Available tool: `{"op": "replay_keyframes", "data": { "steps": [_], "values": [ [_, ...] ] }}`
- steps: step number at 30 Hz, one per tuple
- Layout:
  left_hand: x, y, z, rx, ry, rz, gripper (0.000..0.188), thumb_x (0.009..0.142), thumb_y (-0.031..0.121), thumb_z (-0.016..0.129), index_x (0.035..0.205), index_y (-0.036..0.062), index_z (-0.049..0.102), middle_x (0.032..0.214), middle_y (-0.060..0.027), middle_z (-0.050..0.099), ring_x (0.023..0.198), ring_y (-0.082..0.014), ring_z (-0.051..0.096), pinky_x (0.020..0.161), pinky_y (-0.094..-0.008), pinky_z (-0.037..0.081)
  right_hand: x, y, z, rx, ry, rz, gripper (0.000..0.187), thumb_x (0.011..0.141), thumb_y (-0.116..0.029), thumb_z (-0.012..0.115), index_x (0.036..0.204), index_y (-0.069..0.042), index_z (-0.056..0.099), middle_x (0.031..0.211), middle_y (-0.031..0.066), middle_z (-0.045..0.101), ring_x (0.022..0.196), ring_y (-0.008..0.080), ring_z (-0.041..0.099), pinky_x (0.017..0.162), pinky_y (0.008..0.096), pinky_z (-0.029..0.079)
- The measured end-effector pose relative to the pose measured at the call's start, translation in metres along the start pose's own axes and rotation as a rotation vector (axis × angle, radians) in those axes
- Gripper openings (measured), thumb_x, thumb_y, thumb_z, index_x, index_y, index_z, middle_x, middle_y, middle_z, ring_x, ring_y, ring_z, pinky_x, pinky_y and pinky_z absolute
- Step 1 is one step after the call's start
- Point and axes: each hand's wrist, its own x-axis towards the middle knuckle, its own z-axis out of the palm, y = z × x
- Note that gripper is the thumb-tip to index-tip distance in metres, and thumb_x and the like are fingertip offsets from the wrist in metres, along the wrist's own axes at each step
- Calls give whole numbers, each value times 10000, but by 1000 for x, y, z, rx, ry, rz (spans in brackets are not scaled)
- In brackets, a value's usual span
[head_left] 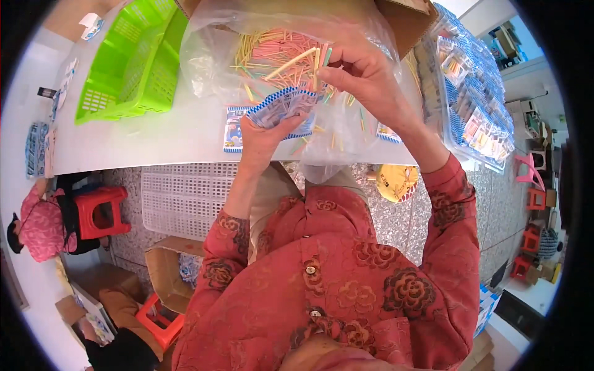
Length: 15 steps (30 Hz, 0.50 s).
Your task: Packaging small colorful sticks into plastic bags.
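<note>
My left hand (260, 143) grips a clear packet with a blue checkered edge (279, 106), its mouth toward the pile. Just above the packet's right side, my right hand (365, 77) pinches several thin coloured sticks (317, 62), pale yellow and green. Beyond both hands, a loose heap of yellow, pink and green sticks (278, 51) lies on a clear plastic sheet or bag (201, 59). Another flat blue and white packet (232, 132) rests on the table beside my left hand. What the held packet contains is hard to make out.
A bright green basket (127, 68) stands at the left of the white table (124, 145). Many filled packets (473, 86) are heaped in a container at the right. A cardboard box (405, 21) is at the back. Below are a white crate (185, 198) and red stools (102, 210); people sit at left.
</note>
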Motion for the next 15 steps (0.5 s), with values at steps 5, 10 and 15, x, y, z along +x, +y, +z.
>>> {"op": "replay_keyframes", "data": {
  "steps": [5,10,15],
  "values": [
    [-1,-3,-1,-11,-19,-16,330,739,-26,690,1055,-12,599,945,-67,652,834,-128,622,765,-275,516,-3,5,5,37,40,50,96,863,-101,596,899,-15,619,897,-21,561,795,43,493,712,206,402],
    [0,-3,2,-6,-2,19,324,741,-22,691,1051,-8,597,945,-65,651,838,-127,623,763,-271,516,-7,17,14,29,81,-22,79,848,-94,609,878,-22,621,1038,-9,542,880,55,495,763,230,411],
    [-1,-4,1,-9,25,29,297,747,-28,676,1039,-31,619,948,-66,654,826,-113,619,767,-254,510,-6,10,12,-93,62,-82,147,844,-94,604,978,-34,615,1121,12,544,930,76,515,819,239,413]
  ]
}}
